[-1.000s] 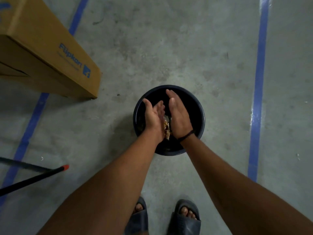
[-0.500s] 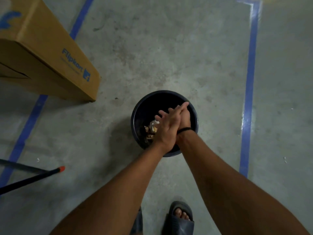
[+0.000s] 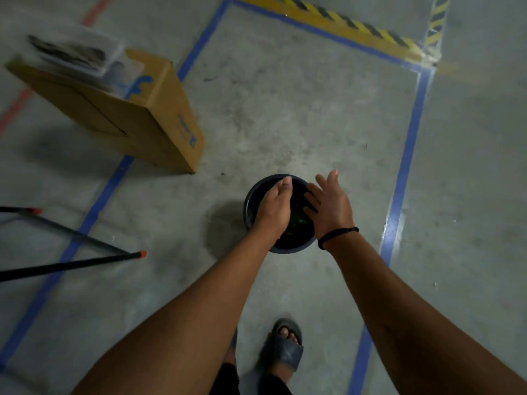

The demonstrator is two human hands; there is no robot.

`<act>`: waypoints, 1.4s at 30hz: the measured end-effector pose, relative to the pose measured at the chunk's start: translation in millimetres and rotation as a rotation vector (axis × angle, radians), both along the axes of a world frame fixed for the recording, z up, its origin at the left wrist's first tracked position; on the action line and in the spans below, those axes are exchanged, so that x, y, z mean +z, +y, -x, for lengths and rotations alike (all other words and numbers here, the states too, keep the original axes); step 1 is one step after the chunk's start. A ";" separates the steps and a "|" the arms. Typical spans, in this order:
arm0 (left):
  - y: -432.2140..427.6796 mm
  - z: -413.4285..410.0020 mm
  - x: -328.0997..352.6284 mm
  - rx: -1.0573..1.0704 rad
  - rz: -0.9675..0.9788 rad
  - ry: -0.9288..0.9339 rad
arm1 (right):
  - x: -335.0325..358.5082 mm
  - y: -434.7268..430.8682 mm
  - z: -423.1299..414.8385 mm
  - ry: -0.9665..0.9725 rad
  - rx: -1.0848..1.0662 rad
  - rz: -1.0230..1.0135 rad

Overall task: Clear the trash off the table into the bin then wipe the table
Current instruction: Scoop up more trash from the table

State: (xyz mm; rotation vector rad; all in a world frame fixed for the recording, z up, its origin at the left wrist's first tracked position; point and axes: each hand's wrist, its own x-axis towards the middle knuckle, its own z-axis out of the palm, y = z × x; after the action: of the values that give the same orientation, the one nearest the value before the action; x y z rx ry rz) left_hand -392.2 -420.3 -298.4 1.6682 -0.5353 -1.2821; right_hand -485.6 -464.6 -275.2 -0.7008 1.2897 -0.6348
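Note:
A round black bin (image 3: 296, 247) stands on the concrete floor in front of my feet. Dark trash with a green bit (image 3: 297, 220) lies inside it, dim and hard to make out. My left hand (image 3: 274, 207) hovers palm down over the bin's left half, fingers loosely together, holding nothing that I can see. My right hand (image 3: 330, 203) is over the bin's right rim, fingers spread and straight, a black band on its wrist. No table is in view.
A cardboard box (image 3: 148, 118) with blurred dark items on top stands to the upper left. Two black poles with orange tips (image 3: 85, 260) lie on the floor at left. Blue tape lines (image 3: 405, 166) and a yellow-black striped strip (image 3: 342, 24) mark the floor.
My hands were pressed together dropping trash into the bin, then rubbed across each other; now they have separated and both are empty. The view has tilted up, showing more floor.

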 end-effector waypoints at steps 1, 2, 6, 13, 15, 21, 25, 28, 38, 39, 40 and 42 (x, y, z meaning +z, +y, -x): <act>9.4 -6.0 28.3 0.021 0.021 0.014 | 26.2 7.7 -1.0 0.031 0.020 0.051; 20.9 -13.0 57.1 0.039 0.045 0.020 | 54.7 17.3 -3.1 0.048 0.033 0.102; 70.4 -44.0 176.4 0.178 0.186 0.010 | 173.5 59.3 -35.2 -0.014 0.114 0.292; 163.4 -107.1 379.9 0.427 0.489 -0.095 | 344.5 143.5 -119.4 -0.267 0.385 0.513; 198.7 -130.4 414.4 0.529 0.537 -0.172 | 377.1 167.5 -141.2 -0.318 0.446 0.558; 309.4 -173.0 474.8 0.836 0.686 -0.300 | 446.8 274.7 -209.2 -0.452 0.676 0.711; 382.9 -193.9 495.1 0.947 0.684 -0.360 | 469.9 348.1 -244.8 -0.490 0.818 0.743; 435.4 -209.1 501.0 0.990 0.681 -0.426 | 480.0 391.1 -265.6 -0.544 0.848 0.714; 533.1 -256.6 489.0 1.145 0.566 -0.551 | 462.1 461.3 -337.4 -0.524 0.983 0.678; 539.9 -263.4 485.1 1.160 0.543 -0.557 | 458.4 465.9 -346.7 -0.526 1.010 0.688; 547.0 -270.9 480.3 1.177 0.522 -0.558 | 454.0 469.5 -355.9 -0.519 1.032 0.704; 561.7 -288.7 466.8 1.219 0.479 -0.553 | 441.1 472.7 -377.0 -0.490 1.073 0.720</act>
State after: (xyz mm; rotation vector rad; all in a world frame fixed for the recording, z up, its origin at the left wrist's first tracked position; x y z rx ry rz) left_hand -103.5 141.4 168.3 1.4631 -0.0401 0.1878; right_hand -108.7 8.2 166.0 -1.5466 0.0853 -0.3058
